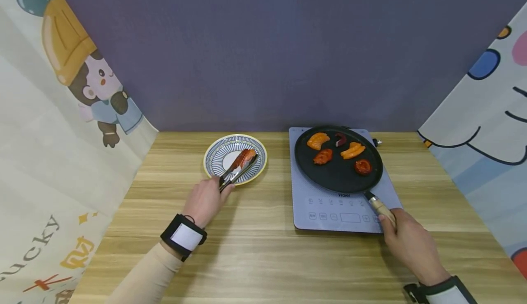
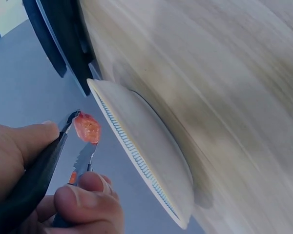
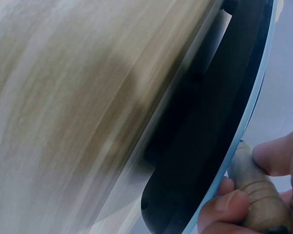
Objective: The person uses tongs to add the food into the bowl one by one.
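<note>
My left hand point(image 1: 206, 201) holds black-handled tongs point(image 1: 243, 171) over a patterned plate point(image 1: 211, 155). Between the tong tips is a reddish-brown piece of meat point(image 1: 244, 158); in the left wrist view this piece point(image 2: 88, 127) shows beyond the plate's rim point(image 2: 136, 151), with a serrated tong arm point(image 2: 83, 158) below it. On the right, my right hand point(image 1: 411, 244) grips the wooden handle point(image 1: 383, 209) of a flat black pan point(image 1: 329, 176). Several food pieces lie in the pan, among them an orange one point(image 1: 318, 141) and a round red one point(image 1: 363, 167).
The pan sits on a light induction cooktop point(image 1: 302, 212) with a touch panel along its front. Both plate and cooktop stand toward the back of a wooden table point(image 1: 255, 258). Behind rises a dark purple-grey partition point(image 1: 263, 57), with printed curtains point(image 1: 37, 112) at the sides.
</note>
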Demonstrator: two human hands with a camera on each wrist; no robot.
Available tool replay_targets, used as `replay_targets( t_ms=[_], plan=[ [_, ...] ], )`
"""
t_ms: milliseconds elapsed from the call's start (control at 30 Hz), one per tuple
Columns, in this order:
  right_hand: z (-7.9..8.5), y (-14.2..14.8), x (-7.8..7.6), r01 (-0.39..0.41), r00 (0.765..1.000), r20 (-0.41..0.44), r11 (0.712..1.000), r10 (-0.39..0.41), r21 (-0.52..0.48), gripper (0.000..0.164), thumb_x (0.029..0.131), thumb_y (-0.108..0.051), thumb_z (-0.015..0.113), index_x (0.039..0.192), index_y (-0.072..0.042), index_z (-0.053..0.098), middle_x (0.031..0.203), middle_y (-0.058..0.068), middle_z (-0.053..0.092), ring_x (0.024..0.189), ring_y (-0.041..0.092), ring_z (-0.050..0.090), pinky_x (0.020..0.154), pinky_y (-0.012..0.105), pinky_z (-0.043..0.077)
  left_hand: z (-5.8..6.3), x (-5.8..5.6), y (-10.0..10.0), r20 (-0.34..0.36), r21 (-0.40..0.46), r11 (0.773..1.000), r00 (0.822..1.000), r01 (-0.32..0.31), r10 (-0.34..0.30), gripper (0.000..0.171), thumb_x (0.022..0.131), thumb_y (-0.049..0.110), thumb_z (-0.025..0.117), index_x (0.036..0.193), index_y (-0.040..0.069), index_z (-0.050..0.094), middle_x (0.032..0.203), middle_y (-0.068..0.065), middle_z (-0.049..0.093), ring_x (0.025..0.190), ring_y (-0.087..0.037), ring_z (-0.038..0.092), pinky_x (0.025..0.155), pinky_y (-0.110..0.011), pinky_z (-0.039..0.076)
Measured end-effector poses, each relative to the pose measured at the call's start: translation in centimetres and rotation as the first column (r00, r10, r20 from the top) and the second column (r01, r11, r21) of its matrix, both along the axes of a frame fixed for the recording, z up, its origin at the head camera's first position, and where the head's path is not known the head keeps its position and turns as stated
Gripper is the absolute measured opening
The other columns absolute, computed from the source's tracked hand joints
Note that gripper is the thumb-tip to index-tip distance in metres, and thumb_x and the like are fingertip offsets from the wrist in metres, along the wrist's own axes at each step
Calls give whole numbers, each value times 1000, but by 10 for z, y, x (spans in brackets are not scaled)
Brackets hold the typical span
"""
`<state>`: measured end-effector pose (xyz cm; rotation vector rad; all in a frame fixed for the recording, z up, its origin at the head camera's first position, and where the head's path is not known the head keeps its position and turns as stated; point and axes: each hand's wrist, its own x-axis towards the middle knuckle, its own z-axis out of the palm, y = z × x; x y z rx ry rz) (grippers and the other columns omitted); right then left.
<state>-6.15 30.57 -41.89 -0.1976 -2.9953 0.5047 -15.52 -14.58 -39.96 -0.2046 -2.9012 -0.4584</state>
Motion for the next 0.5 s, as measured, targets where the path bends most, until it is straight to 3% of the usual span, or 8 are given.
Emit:
replay_targets(
  t_ms=[500],
  plan=[
    [1, 0, 1, -7, 1000, -15, 1000, 7, 10, 28, 96, -24, 55, 97, 3, 54, 71, 7, 46, 57, 22, 44, 46, 33, 29, 1, 6, 18, -76, 31, 997, 995, 66, -63, 41, 87, 42, 68, 74, 6, 54, 57, -4, 49, 46, -22, 48, 41, -35, 36]
  ],
)
